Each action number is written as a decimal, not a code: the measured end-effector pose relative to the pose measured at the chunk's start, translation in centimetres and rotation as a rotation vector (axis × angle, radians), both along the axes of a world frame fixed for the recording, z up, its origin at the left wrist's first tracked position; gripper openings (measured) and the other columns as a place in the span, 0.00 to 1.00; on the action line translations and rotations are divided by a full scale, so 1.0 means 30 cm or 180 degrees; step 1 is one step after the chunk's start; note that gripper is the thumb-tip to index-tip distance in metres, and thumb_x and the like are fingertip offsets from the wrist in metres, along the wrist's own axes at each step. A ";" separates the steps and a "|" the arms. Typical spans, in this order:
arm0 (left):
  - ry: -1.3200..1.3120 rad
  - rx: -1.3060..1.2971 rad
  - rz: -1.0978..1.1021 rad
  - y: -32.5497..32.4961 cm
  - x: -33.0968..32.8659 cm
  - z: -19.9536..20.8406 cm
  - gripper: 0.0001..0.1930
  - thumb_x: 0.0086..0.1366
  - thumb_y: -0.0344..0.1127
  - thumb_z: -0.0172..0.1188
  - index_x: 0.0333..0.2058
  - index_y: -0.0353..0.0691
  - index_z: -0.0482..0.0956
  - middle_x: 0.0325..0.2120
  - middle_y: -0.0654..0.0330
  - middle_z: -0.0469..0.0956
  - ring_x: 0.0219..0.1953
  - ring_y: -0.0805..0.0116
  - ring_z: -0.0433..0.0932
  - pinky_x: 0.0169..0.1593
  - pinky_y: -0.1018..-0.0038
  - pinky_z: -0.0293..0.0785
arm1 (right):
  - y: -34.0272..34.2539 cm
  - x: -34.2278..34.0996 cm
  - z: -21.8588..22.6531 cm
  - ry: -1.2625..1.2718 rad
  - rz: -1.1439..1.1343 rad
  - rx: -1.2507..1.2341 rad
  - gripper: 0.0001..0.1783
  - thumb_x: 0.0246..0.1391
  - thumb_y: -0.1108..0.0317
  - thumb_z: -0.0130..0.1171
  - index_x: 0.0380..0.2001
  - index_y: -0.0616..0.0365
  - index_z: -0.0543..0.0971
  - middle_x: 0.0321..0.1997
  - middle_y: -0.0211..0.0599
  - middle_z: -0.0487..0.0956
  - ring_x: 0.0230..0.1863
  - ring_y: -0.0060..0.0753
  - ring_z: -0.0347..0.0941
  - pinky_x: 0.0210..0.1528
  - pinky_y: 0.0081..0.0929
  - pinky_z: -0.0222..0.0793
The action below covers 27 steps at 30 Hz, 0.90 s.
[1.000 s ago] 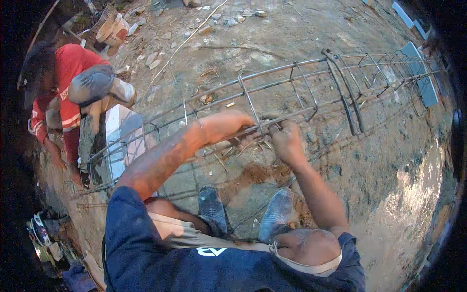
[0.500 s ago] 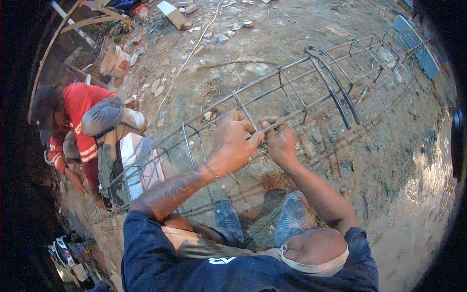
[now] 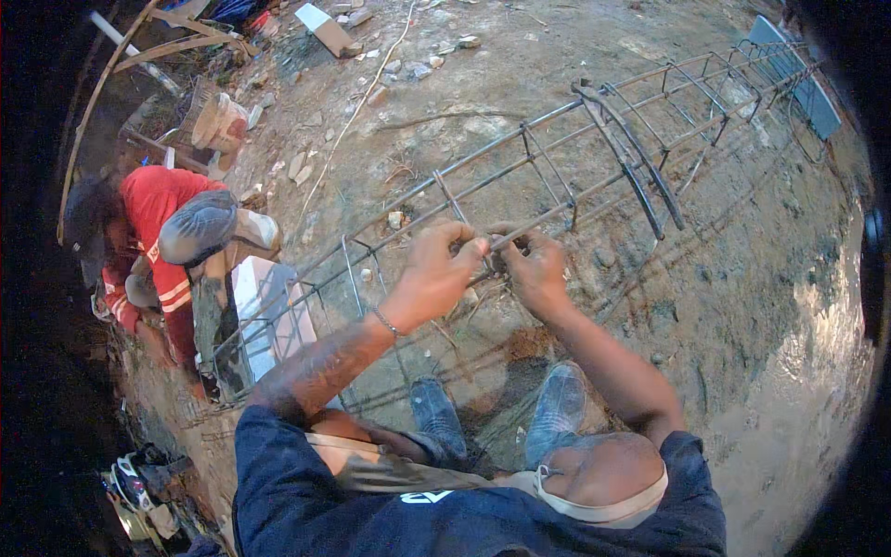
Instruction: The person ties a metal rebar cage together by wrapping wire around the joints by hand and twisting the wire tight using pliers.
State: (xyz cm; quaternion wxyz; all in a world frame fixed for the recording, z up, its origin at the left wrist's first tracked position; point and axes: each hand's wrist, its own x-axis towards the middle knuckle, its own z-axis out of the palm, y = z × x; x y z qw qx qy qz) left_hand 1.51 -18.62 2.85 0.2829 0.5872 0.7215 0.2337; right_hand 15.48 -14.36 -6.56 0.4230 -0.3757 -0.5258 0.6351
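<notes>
A: Since one second ago, the left hand (image 3: 438, 269) has drawn back toward the body, beside the right hand (image 3: 538, 274).

B: Pinching what?

A: Fingers of both are bent at the near bar (image 3: 549, 217) of the cage (image 3: 548, 166) — the grip itself, I cannot tell.

B: How far along?

A: Stirrups (image 3: 448, 193) stand all along; this joint, I judge, is unfinished.

B: And around?

A: At right, dark bars (image 3: 633, 176) cross the cage, perhaps obstructing; at left, a co-worker (image 3: 162, 204) crouches near the white block (image 3: 251, 278).
</notes>
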 end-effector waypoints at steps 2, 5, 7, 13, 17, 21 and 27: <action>-0.0038 0.0183 -0.0087 -0.001 0.000 -0.007 0.15 0.60 0.42 0.56 0.35 0.34 0.80 0.27 0.53 0.78 0.32 0.61 0.76 0.38 0.68 0.70 | -0.003 -0.001 0.021 -0.0157 0.0077 -0.0123 0.10 0.54 0.73 0.54 0.38 0.59 0.80 0.34 0.31 0.81 0.37 0.19 0.72 0.41 0.24 0.68; -0.0033 0.0092 -0.0095 -0.008 0.012 0.025 0.17 0.62 0.44 0.54 0.35 0.33 0.79 0.25 0.53 0.78 0.32 0.62 0.76 0.38 0.69 0.70 | 0.015 0.000 -0.032 0.0054 0.0309 -0.0064 0.09 0.55 0.72 0.54 0.37 0.59 0.80 0.33 0.30 0.80 0.35 0.18 0.71 0.39 0.23 0.68; -0.0124 -0.0039 -0.0090 -0.008 0.001 0.010 0.16 0.62 0.43 0.54 0.35 0.33 0.79 0.26 0.53 0.77 0.32 0.63 0.75 0.39 0.70 0.69 | 0.017 0.015 -0.040 -0.0066 0.0350 -0.0108 0.09 0.55 0.71 0.55 0.37 0.59 0.80 0.33 0.30 0.80 0.35 0.19 0.71 0.39 0.23 0.68; -0.0248 0.0059 -0.0205 -0.020 0.008 0.022 0.11 0.61 0.36 0.56 0.35 0.33 0.78 0.28 0.56 0.74 0.30 0.67 0.71 0.37 0.73 0.68 | 0.026 0.050 0.019 -0.0030 0.0495 -0.0226 0.09 0.55 0.68 0.56 0.36 0.61 0.80 0.32 0.30 0.79 0.35 0.19 0.71 0.38 0.22 0.67; -0.0262 0.0946 -0.0857 -0.042 -0.028 -0.009 0.07 0.57 0.29 0.61 0.34 0.35 0.78 0.27 0.57 0.73 0.30 0.70 0.72 0.35 0.75 0.69 | 0.023 0.067 0.006 -0.0218 0.0427 -0.0127 0.09 0.55 0.67 0.56 0.34 0.61 0.80 0.31 0.31 0.79 0.34 0.19 0.70 0.39 0.22 0.66; -0.0115 0.1150 -0.0487 -0.054 -0.062 -0.055 0.08 0.54 0.26 0.62 0.35 0.37 0.78 0.28 0.58 0.74 0.30 0.70 0.74 0.35 0.74 0.70 | 0.014 0.055 -0.007 -0.0156 0.0346 -0.0104 0.10 0.55 0.67 0.56 0.33 0.63 0.80 0.32 0.34 0.80 0.34 0.22 0.71 0.40 0.23 0.66; 0.0374 0.1182 -0.0748 -0.054 -0.071 -0.093 0.11 0.55 0.26 0.60 0.39 0.35 0.76 0.31 0.57 0.79 0.28 0.70 0.78 0.32 0.74 0.73 | 0.003 0.043 -0.032 -0.0270 0.0242 -0.0028 0.11 0.55 0.66 0.56 0.35 0.63 0.79 0.35 0.35 0.79 0.37 0.23 0.71 0.42 0.24 0.65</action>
